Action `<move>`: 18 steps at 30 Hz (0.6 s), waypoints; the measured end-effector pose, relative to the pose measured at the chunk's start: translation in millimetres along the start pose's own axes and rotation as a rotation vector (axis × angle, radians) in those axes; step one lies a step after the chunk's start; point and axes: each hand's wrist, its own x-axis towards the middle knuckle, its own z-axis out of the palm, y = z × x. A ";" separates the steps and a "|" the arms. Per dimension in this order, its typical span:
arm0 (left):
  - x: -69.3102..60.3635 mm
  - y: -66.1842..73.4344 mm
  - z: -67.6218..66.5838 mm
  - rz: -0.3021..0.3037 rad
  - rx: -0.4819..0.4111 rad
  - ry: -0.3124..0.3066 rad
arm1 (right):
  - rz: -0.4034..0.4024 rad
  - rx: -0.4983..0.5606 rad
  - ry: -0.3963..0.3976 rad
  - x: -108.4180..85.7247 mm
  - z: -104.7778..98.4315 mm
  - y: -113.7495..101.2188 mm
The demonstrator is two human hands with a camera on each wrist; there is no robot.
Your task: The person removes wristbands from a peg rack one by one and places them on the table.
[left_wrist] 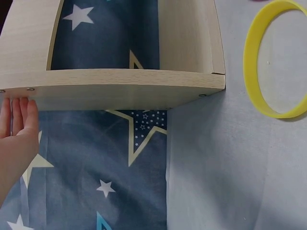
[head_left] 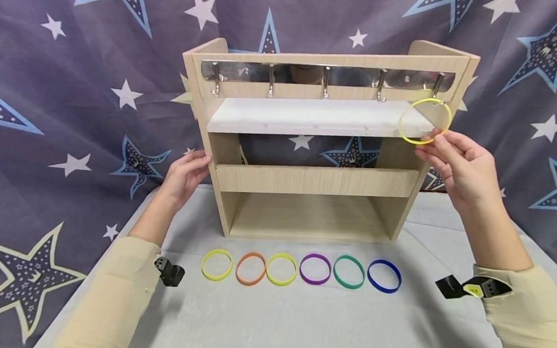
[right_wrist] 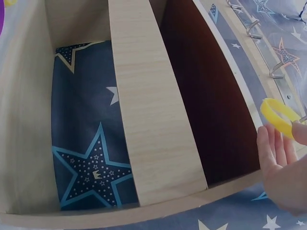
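Note:
My right hand [head_left: 470, 170] pinches a yellow silicone wristband [head_left: 402, 129] by its lower edge, between thumb and fingers. The band's top lies at the rightmost hook [head_left: 438, 83] of the metal hook rail [head_left: 301, 74]; whether it hangs on that hook I cannot tell for sure. In the right wrist view the same wristband [right_wrist: 276, 117] shows beside the hook rail. My left hand [head_left: 183, 179] touches the left side panel of the wooden shelf unit [head_left: 317, 179], its fingers fairly straight; the left wrist view shows these fingertips [left_wrist: 31, 108] against the panel.
On the grey cloth before the shelf lies a row of wristbands: yellow [head_left: 203, 269], orange [head_left: 238, 275], another yellow [head_left: 268, 273], purple [head_left: 301, 271], green [head_left: 336, 277] and blue [head_left: 371, 280]. A star-patterned curtain [head_left: 85, 63] hangs behind. A white board [head_left: 303, 114] spans the unit below the rail.

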 end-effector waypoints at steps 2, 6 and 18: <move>-0.2 0.2 1.0 -0.010 0.001 0.012 | -0.008 0.039 0.014 0.7 2.3 -0.5; -0.5 2.0 2.6 -0.048 0.036 0.045 | -0.020 0.096 0.034 1.3 6.3 -2.2; 3.5 -0.1 -0.3 -0.058 0.007 0.046 | -0.071 0.047 0.009 -5.0 19.2 -6.9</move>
